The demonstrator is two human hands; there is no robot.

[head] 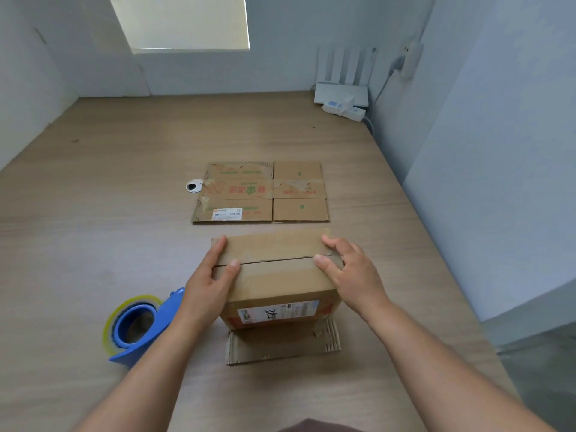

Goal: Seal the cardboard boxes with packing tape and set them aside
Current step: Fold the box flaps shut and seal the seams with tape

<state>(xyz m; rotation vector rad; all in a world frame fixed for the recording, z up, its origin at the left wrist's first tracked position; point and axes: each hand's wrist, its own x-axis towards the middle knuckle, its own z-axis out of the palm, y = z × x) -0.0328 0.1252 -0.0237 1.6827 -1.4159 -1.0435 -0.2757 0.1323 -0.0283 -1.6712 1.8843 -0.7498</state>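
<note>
- Pressing both flaps of the box down: our left hand clamps its left edge, thumb on the seam, and our right hand clamps the right edge, fingers curled over the side.
- Box sits mid-table, near us, on its own splayed bottom flap; no tape on the seam yet.
- Tape gun lies just left of our left wrist, untouched.
- Risk: letting go with one hand to reach the tape gun; flaps likely spring up, seam gapes.
- Risk: our left forearm is close to the tape gun, could knock it off-position.
- Risk: box rocks on the loose flap beneath, so tape may go on crooked.
- Flat box lies behind, apart from ours; a hard push could slide ours into it.
</note>
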